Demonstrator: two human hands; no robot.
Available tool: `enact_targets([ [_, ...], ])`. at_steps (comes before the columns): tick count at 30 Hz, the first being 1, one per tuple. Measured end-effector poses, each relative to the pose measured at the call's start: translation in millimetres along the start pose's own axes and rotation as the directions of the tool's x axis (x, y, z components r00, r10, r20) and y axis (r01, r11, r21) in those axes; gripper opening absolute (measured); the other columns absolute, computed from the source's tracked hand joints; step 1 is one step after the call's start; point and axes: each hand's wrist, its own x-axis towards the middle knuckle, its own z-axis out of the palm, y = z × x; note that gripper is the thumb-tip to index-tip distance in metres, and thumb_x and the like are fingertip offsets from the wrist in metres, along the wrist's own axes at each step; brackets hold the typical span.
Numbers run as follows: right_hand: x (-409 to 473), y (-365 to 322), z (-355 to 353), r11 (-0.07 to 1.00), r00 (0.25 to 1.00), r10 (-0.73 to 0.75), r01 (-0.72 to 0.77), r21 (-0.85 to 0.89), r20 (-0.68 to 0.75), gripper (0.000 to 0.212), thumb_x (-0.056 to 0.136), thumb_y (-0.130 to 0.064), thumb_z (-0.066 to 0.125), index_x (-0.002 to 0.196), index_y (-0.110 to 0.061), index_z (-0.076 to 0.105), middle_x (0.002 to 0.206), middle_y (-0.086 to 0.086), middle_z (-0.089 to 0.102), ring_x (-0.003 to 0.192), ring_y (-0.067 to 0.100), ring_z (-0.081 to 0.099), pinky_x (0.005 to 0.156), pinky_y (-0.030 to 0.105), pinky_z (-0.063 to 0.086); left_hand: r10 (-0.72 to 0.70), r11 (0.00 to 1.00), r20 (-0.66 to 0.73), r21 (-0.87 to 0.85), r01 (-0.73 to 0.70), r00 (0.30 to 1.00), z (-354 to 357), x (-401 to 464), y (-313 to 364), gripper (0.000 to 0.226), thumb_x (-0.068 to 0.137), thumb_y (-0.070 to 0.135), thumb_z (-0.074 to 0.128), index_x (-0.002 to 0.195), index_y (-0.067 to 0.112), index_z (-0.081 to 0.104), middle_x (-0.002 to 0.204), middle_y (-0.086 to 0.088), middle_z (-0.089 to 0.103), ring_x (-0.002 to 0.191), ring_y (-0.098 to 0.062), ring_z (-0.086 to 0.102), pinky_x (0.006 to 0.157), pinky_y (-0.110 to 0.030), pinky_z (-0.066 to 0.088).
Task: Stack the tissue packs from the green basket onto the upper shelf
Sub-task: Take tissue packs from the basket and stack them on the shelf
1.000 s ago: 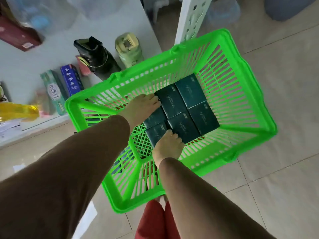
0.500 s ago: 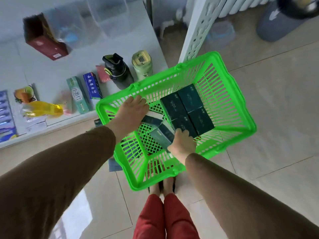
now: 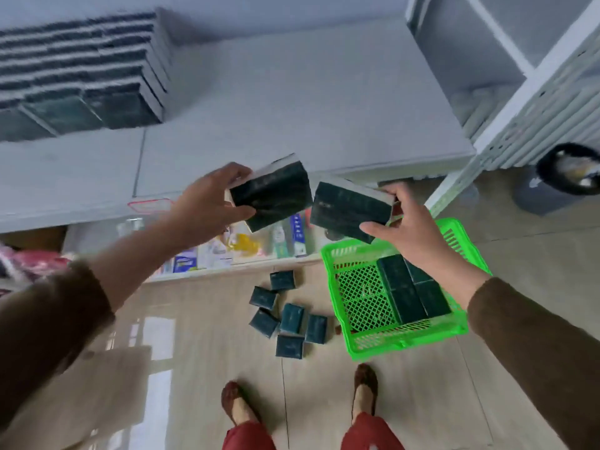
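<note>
My left hand [image 3: 207,203] grips a dark green tissue pack [image 3: 272,193] held up in front of the white upper shelf [image 3: 292,108]. My right hand [image 3: 409,222] grips a second dark green pack [image 3: 349,209] beside it. A tall stack of the same packs [image 3: 81,76] stands on the shelf at the far left. The green basket [image 3: 363,332] sits on the floor below my right arm with several packs [image 3: 409,293] left in it.
Several loose tissue packs [image 3: 289,316] lie on the floor left of the basket. A lower shelf [image 3: 246,245] holds boxes and bottles. A white perforated rack post [image 3: 506,125] rises at the right, a dark bin [image 3: 552,183] beyond it. My feet [image 3: 298,401] stand below.
Both hands have lifted out of the basket, each with a tissue pack, and risen to the upper shelf. The view has tilted up from the basket to the shelf.
</note>
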Motion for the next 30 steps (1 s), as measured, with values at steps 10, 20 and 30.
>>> enact_targets([
  [10, 89.7, -174.4, 121.4, 0.986, 0.988, -0.142, 0.147, 0.084, -0.064, 0.052, 0.074, -0.027, 0.086, 0.112, -0.02, 0.053, 0.095, -0.014, 0.061, 0.073, -0.011, 0.056, 0.066, 0.009, 0.045, 0.054, 0.997, -0.141, 0.058, -0.046, 0.989, -183.3, 30.8, -123.5, 0.048, 0.078, 0.018, 0.081, 0.122, 0.022, 0.062, 0.116, 0.001, 0.055, 0.095, -0.016, 0.058, 0.079, -0.026, 0.043],
  [20, 228.9, -213.4, 139.2, 0.995, 0.982, -0.099, 0.1, -0.004, -0.16, 0.051, 0.077, -0.027, 0.084, 0.116, -0.02, 0.053, 0.11, -0.004, 0.062, 0.082, 0.013, 0.057, 0.07, 0.028, 0.047, 0.171, 0.976, -0.206, 0.167, -0.138, 0.964, -239.5, 201.6, -168.3, 0.052, 0.078, 0.024, 0.081, 0.126, 0.021, 0.062, 0.116, 0.0, 0.058, 0.101, -0.02, 0.056, 0.087, -0.032, 0.044],
  [30, 409.0, -195.5, 127.1, 0.99, 0.988, -0.039, 0.017, -0.143, -0.147, 0.053, 0.078, -0.029, 0.084, 0.117, -0.023, 0.05, 0.112, -0.005, 0.06, 0.089, 0.018, 0.058, 0.072, 0.032, 0.046, 0.18, 0.958, -0.129, 0.248, -0.144, 0.975, -235.0, 406.8, -178.1, 0.047, 0.078, 0.024, 0.078, 0.122, 0.02, 0.061, 0.114, -0.003, 0.057, 0.103, -0.023, 0.054, 0.085, -0.037, 0.05],
])
